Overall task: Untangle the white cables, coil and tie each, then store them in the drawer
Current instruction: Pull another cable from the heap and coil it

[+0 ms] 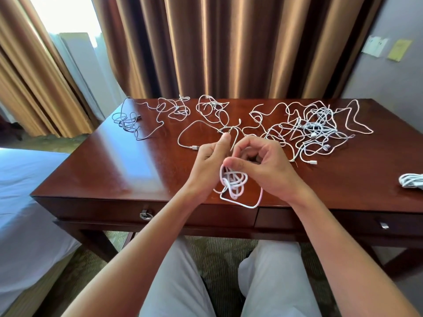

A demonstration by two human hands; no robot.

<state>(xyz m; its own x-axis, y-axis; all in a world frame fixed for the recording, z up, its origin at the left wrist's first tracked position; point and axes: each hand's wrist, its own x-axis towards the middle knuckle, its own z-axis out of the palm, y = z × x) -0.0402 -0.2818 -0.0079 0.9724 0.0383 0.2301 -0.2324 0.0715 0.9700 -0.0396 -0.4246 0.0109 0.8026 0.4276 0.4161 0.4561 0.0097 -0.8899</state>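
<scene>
White cable [233,184], light and floppy, hangs in loose loops between both hands [240,161] above the bench's [114,170] near edge. Left hand [211,154] pinches the free end; right hand [261,161] clamps the coil, best gripped there.

Left hand [211,156]: pinching a thin tie above the coil.
Right hand [258,163]: gripping the white coil [233,184], which is hanging over the surface [114,170] edge.
Tangle [313,129]: lying far right.
Drawer [146,212]: sitting closed.
</scene>
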